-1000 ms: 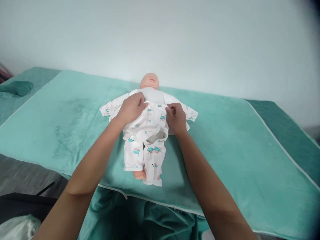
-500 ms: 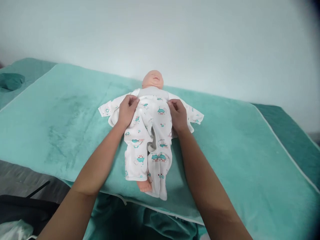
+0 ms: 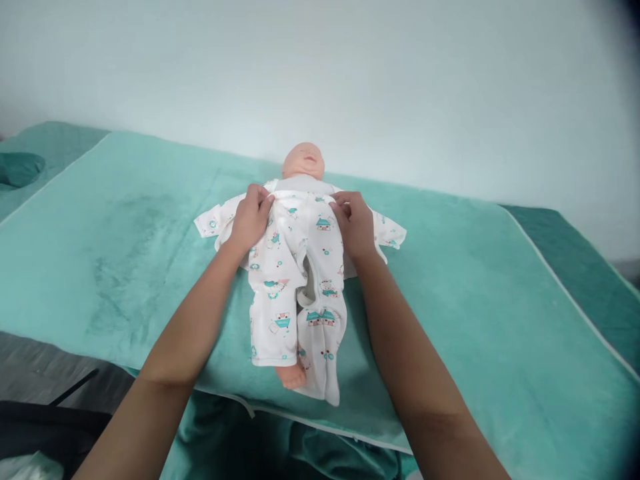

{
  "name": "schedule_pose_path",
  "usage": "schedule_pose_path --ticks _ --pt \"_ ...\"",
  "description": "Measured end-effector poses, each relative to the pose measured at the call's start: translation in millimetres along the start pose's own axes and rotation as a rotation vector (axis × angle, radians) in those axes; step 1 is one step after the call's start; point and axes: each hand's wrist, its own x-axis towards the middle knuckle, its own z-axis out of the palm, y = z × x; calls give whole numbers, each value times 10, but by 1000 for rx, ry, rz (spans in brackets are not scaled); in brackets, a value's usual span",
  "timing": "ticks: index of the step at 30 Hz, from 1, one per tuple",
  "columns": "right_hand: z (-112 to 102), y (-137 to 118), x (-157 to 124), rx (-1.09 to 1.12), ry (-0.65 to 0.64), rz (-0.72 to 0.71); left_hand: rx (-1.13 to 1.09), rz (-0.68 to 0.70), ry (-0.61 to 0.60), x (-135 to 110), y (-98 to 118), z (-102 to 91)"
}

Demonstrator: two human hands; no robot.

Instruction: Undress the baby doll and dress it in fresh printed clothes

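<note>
The trousers (image 3: 323, 247) have come higher up the doll's (image 3: 304, 160) chest since a second ago, and I see them spread along its front on the green blanket (image 3: 450, 300), left hand (image 3: 250, 217) and right hand (image 3: 357, 223) each pinching one side of the waistband (image 3: 300, 194).

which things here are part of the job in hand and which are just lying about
In the job:
- left hand and right hand, at the waistband
- printed trousers
- doll, lying on the green cover
- doll's shirt

Just lying about:
- black thing, lower left, unclear what
- pale crumpled thing, bottom left corner
</note>
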Motion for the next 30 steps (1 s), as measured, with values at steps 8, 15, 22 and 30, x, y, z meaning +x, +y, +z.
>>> schedule_pose_path --ticks 8,15,22,30 --pt "79 151 352 -202 46 294 93 -180 68 333 -23 183" --pt "126 143 145 40 125 269 83 -70 176 47 -64 206" --pt "100 88 19 83 150 164 115 42 74 -40 -156 146" --pt "-38 101 -233 84 95 435 -37 -88 -48 -281 -187 -15"
